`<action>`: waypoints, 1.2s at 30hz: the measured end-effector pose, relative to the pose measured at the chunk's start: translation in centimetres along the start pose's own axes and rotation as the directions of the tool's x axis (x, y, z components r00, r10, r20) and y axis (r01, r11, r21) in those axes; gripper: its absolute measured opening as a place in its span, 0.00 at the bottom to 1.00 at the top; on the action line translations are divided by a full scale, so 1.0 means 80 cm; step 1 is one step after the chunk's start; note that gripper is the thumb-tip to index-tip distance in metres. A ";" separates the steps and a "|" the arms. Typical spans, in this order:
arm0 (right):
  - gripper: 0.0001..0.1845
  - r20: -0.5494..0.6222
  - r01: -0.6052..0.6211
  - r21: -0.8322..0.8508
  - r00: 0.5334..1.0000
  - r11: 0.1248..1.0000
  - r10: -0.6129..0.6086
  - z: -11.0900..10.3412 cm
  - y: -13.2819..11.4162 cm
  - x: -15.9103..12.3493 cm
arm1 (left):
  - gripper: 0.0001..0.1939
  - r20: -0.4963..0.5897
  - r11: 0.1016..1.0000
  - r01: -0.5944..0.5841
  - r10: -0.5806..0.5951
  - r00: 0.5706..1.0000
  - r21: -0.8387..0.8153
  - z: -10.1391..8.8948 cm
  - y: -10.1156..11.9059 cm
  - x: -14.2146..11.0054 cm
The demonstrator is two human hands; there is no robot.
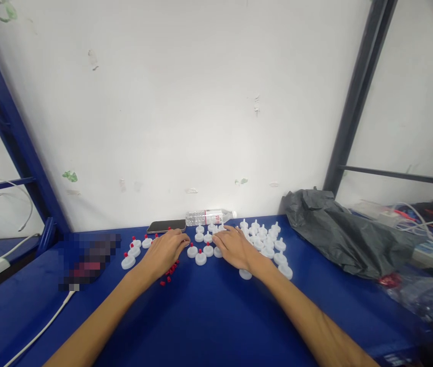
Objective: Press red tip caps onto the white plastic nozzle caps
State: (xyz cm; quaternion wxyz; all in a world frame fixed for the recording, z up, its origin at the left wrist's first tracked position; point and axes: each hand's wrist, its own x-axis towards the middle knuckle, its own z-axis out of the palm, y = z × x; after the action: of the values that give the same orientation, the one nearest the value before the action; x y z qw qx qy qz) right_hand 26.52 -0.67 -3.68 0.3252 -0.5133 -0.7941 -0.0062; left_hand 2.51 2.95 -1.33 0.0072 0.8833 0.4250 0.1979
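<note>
My left hand [167, 248] is closed, thumb and forefinger pinched together above a scatter of small red caps [169, 279]. Whatever the pinch holds is hidden. Bent over white spout lids, my right hand [235, 246] has its fingers drawn together, its tips beside a lid partly covered by them. Between the hands stand several white lids with red tips, among them a red-tipped lid [200, 259]. More of these, such as another red-tipped lid [128, 262], stand left of my left hand. Plain white spout lids [268, 251] crowd the right side of my right hand.
Against the wall lie a clear water bottle [205, 217] and a phone [166, 226]. A dark plastic bag [339, 232] covers the right of the blue table [209, 321]. A white cable [44, 329] crosses the left side to a blurred-out object [90, 262].
</note>
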 end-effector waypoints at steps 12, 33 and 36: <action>0.08 -0.036 0.238 0.086 0.971 0.967 -0.236 -0.028 -0.053 -0.003 | 0.14 -0.267 0.897 -0.009 -0.122 0.956 -0.441 -0.016 0.028 0.001; 0.07 -0.216 0.364 0.116 0.917 0.924 -0.334 -0.017 -0.053 -0.003 | 0.17 0.053 0.405 0.130 -0.195 0.979 -0.905 -0.015 0.025 0.003; 0.07 -0.251 0.390 0.088 0.899 0.917 -0.358 -0.012 -0.054 -0.004 | 0.19 0.091 0.292 0.147 -0.198 0.976 -0.945 -0.013 0.025 0.002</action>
State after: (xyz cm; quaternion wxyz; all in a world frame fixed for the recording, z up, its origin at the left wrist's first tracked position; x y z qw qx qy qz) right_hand 23.59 -3.31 -1.68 0.4418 -0.3234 -0.8335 -0.0736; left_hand 3.76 1.62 0.02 0.5346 0.6556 0.3208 0.4260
